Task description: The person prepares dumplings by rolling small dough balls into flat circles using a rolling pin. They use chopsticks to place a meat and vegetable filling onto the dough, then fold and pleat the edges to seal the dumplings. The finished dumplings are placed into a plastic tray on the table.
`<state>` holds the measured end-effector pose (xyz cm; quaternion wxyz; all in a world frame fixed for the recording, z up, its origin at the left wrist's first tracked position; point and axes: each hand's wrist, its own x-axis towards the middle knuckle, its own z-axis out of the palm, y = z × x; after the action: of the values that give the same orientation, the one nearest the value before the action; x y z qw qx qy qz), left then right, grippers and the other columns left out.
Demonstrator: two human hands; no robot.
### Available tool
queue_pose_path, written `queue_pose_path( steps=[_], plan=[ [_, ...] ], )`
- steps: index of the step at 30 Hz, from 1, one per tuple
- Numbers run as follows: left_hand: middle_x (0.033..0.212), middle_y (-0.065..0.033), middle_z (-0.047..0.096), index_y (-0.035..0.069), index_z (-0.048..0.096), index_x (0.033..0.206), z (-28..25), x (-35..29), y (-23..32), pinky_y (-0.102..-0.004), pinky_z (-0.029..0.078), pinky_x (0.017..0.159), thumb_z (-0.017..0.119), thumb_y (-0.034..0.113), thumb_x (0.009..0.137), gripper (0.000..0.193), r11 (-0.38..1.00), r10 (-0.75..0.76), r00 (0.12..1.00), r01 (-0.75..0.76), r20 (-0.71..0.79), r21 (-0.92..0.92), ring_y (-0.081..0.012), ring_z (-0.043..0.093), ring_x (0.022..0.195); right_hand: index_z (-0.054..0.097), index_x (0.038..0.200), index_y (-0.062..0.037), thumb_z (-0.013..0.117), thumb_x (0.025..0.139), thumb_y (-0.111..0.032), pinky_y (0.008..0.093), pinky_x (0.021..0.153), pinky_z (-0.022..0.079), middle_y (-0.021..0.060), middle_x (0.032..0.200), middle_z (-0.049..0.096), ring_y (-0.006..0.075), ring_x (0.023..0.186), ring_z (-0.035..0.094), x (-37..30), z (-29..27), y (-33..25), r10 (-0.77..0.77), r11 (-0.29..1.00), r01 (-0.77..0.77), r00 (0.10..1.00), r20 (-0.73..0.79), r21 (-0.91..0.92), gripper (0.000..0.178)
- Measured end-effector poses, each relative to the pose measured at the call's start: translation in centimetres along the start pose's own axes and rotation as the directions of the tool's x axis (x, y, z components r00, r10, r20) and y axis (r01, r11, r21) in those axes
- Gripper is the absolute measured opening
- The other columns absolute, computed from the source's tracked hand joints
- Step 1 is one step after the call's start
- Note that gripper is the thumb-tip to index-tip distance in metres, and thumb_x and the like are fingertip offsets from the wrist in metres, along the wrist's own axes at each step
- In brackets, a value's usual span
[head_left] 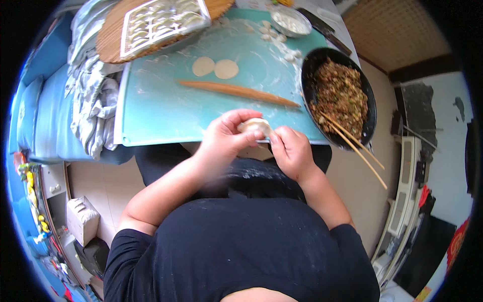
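Observation:
A pale folded dumpling [255, 127] is held above the near edge of the table. My left hand [229, 132] curls round it, thumb in front and fingers behind. At its right end my right hand [292, 150] pinches the dough edge between thumb and fingers. Beyond my hands a wooden rolling pin [239, 93] lies slantwise on the floured turquoise mat [161, 116]. Two round dough wrappers [203, 66] lie side by side past the pin. To the right stands a black pan [370, 126] of minced filling [339, 90], with chopsticks [358, 148] resting over its near rim.
At the far left a white tray [206, 19] of folded dumplings rests on a round wooden board [108, 40]. A bowl of flour [292, 22], small dough pieces [266, 32] and a knife [327, 32] lie at the far right. Crumpled cloth [93, 75] covers part of a blue sofa [50, 110].

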<state>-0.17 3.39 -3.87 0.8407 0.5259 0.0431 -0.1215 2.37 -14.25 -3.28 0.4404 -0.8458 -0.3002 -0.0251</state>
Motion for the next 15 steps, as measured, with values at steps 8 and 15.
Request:
queue_pose_path(
  steps=[8, 15],
  plan=[
    [0.099, -0.0064, 0.06, 0.001, 0.054, 0.107, -2.4, 1.2, 1.8, -0.0255, 0.049, 0.081, 0.067, -0.006, 0.073, 0.038, 0.976, 0.021, 0.999, -0.027, 0.029, 0.214, -0.0134, 0.059, 0.092, 0.05, 0.067, -0.0023, 0.056, 0.084, -0.018, 0.0345, 0.049, 0.039, 0.0119, 0.059, 0.047, 0.0295, 0.054, 0.049, 0.7, -1.1, 1.4, -0.055, 0.989, 0.035, 0.99, 0.131, 0.144, 0.024],
    [0.097, -0.0084, 0.06, 0.001, 0.054, 0.11, -9.1, 7.8, 11.1, -0.025, 0.049, 0.072, 0.066, 0.004, 0.075, 0.037, 0.798, 0.476, 0.857, -0.326, -0.198, 0.507, -0.0152, 0.059, 0.086, 0.058, 0.079, -0.0009, 0.053, 0.088, -0.016, 0.0278, 0.058, 0.044, 0.0095, 0.069, 0.059, 0.0174, 0.061, 0.055, -0.9, -1.3, 4.1, 0.237, 0.945, -0.25, 0.968, 0.085, 0.212, 0.018]
  ],
)
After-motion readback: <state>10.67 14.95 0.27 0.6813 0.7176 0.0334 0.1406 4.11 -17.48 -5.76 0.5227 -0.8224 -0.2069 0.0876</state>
